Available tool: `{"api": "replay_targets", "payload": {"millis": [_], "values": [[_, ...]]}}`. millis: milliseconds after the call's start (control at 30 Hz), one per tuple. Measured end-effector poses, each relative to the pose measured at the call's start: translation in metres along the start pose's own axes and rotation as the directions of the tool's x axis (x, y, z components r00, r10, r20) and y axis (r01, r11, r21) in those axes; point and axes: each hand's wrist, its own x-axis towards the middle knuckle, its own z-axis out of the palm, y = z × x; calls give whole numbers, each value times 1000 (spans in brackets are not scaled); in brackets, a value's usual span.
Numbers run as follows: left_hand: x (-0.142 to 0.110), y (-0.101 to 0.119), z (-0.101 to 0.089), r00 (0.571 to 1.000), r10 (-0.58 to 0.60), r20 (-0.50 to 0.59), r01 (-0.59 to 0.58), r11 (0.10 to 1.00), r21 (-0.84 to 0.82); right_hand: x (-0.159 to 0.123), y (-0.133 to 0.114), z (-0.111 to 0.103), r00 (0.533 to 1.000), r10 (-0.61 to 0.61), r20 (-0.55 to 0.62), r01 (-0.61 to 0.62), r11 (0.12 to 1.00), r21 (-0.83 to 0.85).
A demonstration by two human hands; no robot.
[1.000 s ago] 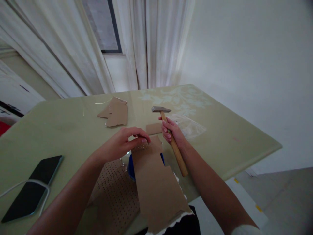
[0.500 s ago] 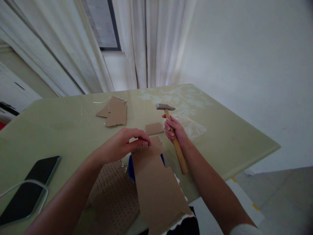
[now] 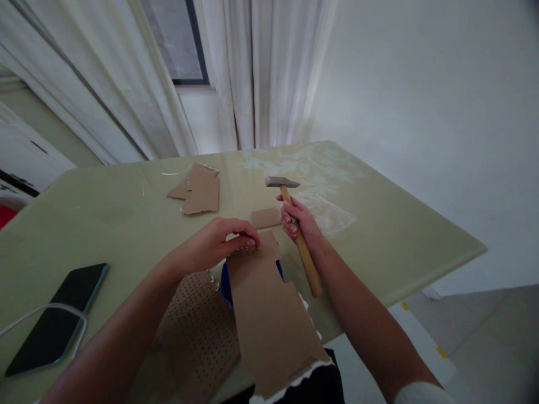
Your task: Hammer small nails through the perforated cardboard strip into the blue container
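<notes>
My right hand (image 3: 301, 221) is wrapped around the wooden handle of a hammer (image 3: 310, 269), its steel head raised above the table. Over the far end of a long piece of cardboard (image 3: 273, 314), my left hand (image 3: 225, 238) pinches a small thin nail (image 3: 257, 246) between thumb and forefinger, mostly hidden by the fingers. Several shiny nail heads (image 3: 244, 249) show in a row on the cardboard beside the thumb. Beneath the cardboard, part of a blue object (image 3: 226, 286) sticks out on both sides. The cardboard's near edge is torn.
A cardboard sheet full of small holes (image 3: 206, 331) lies below my left forearm. Torn cardboard pieces (image 3: 204, 193), a small cardboard rectangle (image 3: 265, 217) and a clear plastic bag (image 3: 328, 216) lie farther back. A dark tablet (image 3: 59, 320) with a white cable rests at left.
The view has shifted slightly. My left fingers stay pinched at the same spot on the cardboard, and the hammer is held up almost unmoved.
</notes>
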Motion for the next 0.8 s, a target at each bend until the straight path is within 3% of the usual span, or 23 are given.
{"api": "replay_targets", "payload": {"millis": [800], "values": [[0,12,-2,998,29,54,-39,979,202,4,11,-6,1000,10,-2,-10,999,-44]]}}
